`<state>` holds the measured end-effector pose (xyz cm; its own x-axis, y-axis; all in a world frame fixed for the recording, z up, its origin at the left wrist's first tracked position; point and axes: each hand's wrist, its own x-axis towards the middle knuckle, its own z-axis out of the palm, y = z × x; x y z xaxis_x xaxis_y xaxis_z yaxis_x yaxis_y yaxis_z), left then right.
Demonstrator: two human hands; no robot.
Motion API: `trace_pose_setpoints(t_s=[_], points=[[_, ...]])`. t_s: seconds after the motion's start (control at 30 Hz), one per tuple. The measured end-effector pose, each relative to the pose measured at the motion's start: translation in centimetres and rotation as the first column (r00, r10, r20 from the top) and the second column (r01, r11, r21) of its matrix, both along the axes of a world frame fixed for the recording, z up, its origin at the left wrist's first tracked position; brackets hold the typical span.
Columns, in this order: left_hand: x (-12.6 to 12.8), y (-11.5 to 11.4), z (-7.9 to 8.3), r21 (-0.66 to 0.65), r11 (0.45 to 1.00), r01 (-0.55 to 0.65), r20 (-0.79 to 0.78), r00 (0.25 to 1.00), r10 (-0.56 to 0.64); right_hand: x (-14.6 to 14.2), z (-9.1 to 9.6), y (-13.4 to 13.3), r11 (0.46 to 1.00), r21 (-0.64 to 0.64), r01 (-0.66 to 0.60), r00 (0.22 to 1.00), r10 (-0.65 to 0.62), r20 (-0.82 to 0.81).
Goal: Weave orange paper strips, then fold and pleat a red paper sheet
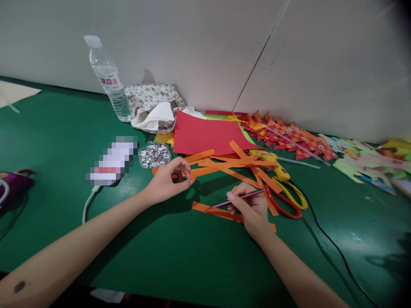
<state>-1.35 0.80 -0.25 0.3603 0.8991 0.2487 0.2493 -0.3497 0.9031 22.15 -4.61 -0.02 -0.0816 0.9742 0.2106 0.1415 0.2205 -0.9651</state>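
My right hand (253, 209) is closed around a dark purple pencil (237, 198), its tip meeting an orange paper strip (221, 213) that lies flat on the green table. Part of that strip is under the hand. Higher and to the left, my left hand (170, 179) has its thumb and fingertips drawn together beside a pile of loose orange strips (239, 161). Whether it pinches the end of one cannot be made out. Scissors with red and yellow handles (289, 209) lie right of my right hand, below a yellow glue gun (281, 172).
Behind are red paper sheets (205, 132), woven red-orange paper pieces (295, 139) and a patterned tissue pouch (154, 96). A water bottle (109, 81), a phone (112, 160) on a cable and a box of googly eyes (154, 155) stand left. A black cord (327, 237) crosses the right side.
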Motion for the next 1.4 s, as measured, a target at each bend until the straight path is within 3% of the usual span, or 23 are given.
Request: trace_pose_setpoints(t_s=[0.13, 0.2, 0.27, 0.33, 0.4, 0.57, 0.73, 0.8, 0.87, 0.97, 1.2, 1.3, 1.4], points=[[0.0, 0.0, 0.2, -0.01, 0.998, -0.063, 0.036, 0.997, 0.063, 0.6, -0.1, 0.3, 0.987, -0.16, -0.017, 1.0, 0.013, -0.023], [0.0, 0.0, 0.2, -0.02, 0.996, -0.088, 0.035, 0.995, 0.088, 0.8, 0.0, 0.5, 0.987, -0.162, 0.022, 0.999, -0.015, 0.045], [-0.1, -0.1, 0.1, -0.026, 0.993, -0.113, 0.034, 0.993, 0.114, 0.9, 0.2, 0.7, 0.985, 0.011, 0.173, 0.973, -0.173, 0.15], [-0.1, -0.1, 0.0, -0.032, 0.992, -0.126, 0.042, 0.991, 0.127, 1.1, 0.4, 0.8, 0.904, 0.264, 0.337, 0.903, -0.39, 0.182], [-0.1, 0.0, -0.1, -0.039, 0.992, -0.12, 0.063, 0.991, 0.122, 1.2, 0.7, 0.9, 0.824, 0.4, 0.4, 0.849, -0.498, 0.177], [-0.1, 0.0, -0.1, -0.054, 0.992, -0.112, 0.088, 0.989, 0.116, 1.5, 0.9, 1.0, 0.846, 0.43, 0.315, 0.839, -0.46, 0.291], [0.0, 0.0, -0.3, -0.058, 0.993, -0.1, 0.103, 0.989, 0.106, 2.4, 1.0, 1.5, 0.787, 0.494, 0.369, 0.746, -0.568, 0.347], [0.0, 0.0, -0.3, -0.065, 0.994, -0.088, 0.111, 0.989, 0.095, 2.9, 1.3, 1.8, 0.756, 0.551, 0.352, 0.7, -0.604, 0.382], [0.0, 0.0, -0.3, -0.073, 0.994, -0.078, 0.114, 0.99, 0.086, 3.2, 1.6, 2.0, 0.664, 0.688, 0.295, 0.652, -0.666, 0.364], [0.1, 0.0, 0.0, -0.073, 0.995, -0.074, 0.101, 0.992, 0.081, 3.2, 2.0, 2.3, 0.57, 0.79, 0.225, 0.675, -0.676, 0.295], [0.1, -0.2, 0.2, -0.106, 0.994, 0.009, 0.105, 0.994, 0.002, 2.5, 1.5, 2.1, 0.599, 0.795, 0.094, 0.802, -0.519, 0.295], [0.1, -0.3, 0.2, -0.149, 0.983, 0.105, 0.106, 0.99, -0.089, 2.2, 1.2, 1.7, 0.631, 0.775, 0.027, 0.815, -0.463, 0.349], [0.0, -0.4, 0.3, -0.186, 0.949, 0.253, 0.1, 0.966, -0.238, 2.1, 1.1, 1.3, 0.621, 0.783, 0.027, 0.798, -0.485, 0.357]])
